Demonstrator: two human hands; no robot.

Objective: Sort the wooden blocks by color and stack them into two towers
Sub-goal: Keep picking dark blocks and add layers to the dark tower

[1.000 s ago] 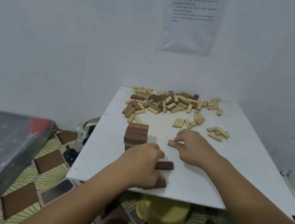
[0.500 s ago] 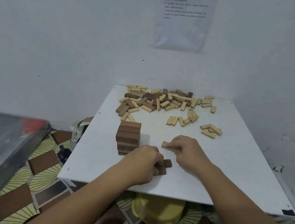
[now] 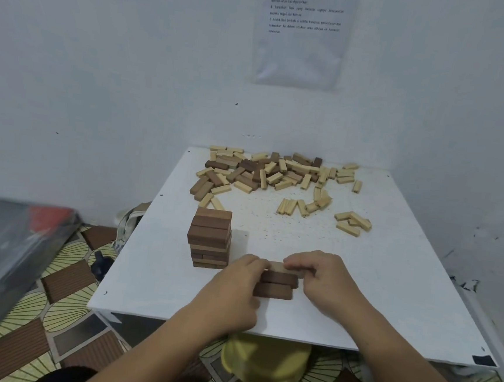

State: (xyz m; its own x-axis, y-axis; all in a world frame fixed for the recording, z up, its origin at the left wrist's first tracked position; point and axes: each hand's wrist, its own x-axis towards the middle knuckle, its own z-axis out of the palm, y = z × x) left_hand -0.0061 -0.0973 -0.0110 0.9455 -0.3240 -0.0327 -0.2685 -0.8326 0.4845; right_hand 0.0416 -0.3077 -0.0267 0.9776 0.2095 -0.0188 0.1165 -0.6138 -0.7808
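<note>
The hands were apart a second ago and now they've closed in! Left hand (image 3: pixel 235 283) and right hand (image 3: pixel 326 281) curl their fingers (image 3: pixel 296 263) round the ends of a row of three blocks (image 3: pixel 276 284) squeezed between them on the bench (image 3: pixel 388 294), two dark and a paler brown one under the right fingertips. I'd say that's the next layer for the brown tower (image 3: pixel 210 236), just left of the left fingers. The mixed pile (image 3: pixel 270 174) waits well beyond.

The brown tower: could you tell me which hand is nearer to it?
Left. The left hand sits just right of the brown tower; the right hand is farther right.
</note>
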